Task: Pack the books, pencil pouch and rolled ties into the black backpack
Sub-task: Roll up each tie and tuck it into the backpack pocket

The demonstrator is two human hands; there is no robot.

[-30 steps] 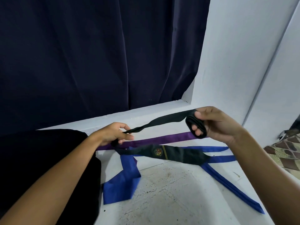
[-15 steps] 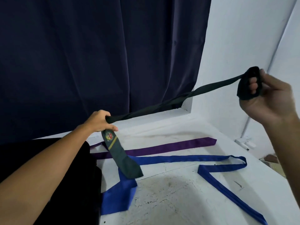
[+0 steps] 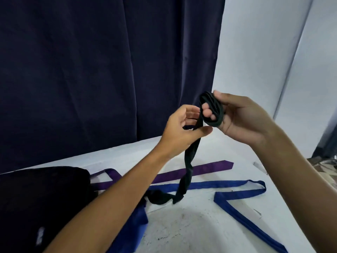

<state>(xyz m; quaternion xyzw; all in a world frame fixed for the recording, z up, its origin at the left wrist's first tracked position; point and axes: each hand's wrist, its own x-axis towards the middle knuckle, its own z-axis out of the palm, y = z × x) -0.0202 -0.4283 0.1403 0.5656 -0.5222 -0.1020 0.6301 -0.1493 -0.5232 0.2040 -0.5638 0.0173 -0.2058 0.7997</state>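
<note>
A dark green tie [image 3: 189, 165] is partly wound in several loops around the fingers of my right hand [image 3: 237, 121], held up above the white surface. My left hand [image 3: 182, 128] pinches the tie's hanging strip just below the coil, between thumb and fingers. The loose tail twists down and its wide end lies crumpled on the surface. A purple tie [image 3: 197, 170] and a blue tie [image 3: 237, 199] lie flat and unrolled below. The black backpack [image 3: 45, 203] sits at the lower left, partly behind my left forearm.
A dark navy curtain [image 3: 109, 70] hangs behind the white table [image 3: 191, 230]. A white wall [image 3: 264, 42] rises at the right. A patterned cloth [image 3: 326, 170] shows at the right edge.
Half a second ago the tie was stretched taut between hands far apart. Both hands have come together at the middle; the coil on my right fingers is thicker and the tail now hangs down.
</note>
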